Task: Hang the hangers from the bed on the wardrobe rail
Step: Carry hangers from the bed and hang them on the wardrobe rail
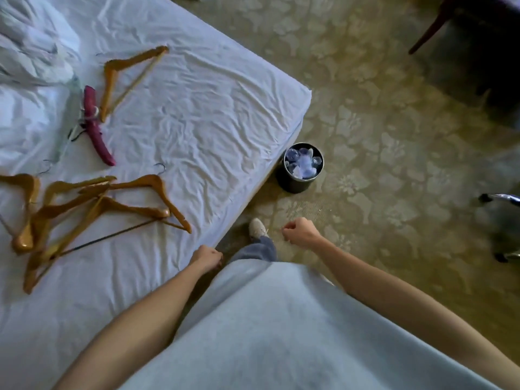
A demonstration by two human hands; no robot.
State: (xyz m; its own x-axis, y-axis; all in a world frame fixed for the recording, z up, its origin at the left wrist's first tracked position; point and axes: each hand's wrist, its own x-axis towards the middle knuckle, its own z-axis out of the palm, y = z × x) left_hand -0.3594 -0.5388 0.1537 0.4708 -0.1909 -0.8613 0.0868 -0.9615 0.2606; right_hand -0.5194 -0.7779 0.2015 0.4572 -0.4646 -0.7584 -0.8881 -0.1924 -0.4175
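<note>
We stand at the corner of the bed [197, 108], its white sheet wrinkled and filling the frame from 9 to 12 o'clock. Our left hand [206, 258] hangs at the mattress edge near the centre, fingers curled into a loose fist around nothing. Our right hand [299, 230] is over the carpet [394, 136] a little toward 3 o'clock from the left, also curled shut and empty.

The hangers all lie on the sheet, well apart from both hands. At 9 o'clock a pile of wooden hangers [92, 209] overlaps in a tangle, one with a dark bar [112, 235] running out toward the bed edge; a metal hook [161, 167] shows at the top of the nearest one. Toward 10 o'clock lies a red padded hanger [94, 125], touching a pale, thin hanger [71, 130] on its left side that is hard to make out against the sheet. Just beyond, toward 11 o'clock, a single wooden hanger [126, 77] lies flat on its own, one end meeting the red one. Rumpled bedding [31, 43] is bunched at the far 10 o'clock corner.

On the carpet, just beside the bed corner at about 1 o'clock from our hands, stands a dark round bin [301, 167] with pale rubbish inside. One shoe [257, 228] shows between our hands. A dark chair leg [430, 29] crosses the upper 2 o'clock corner.
</note>
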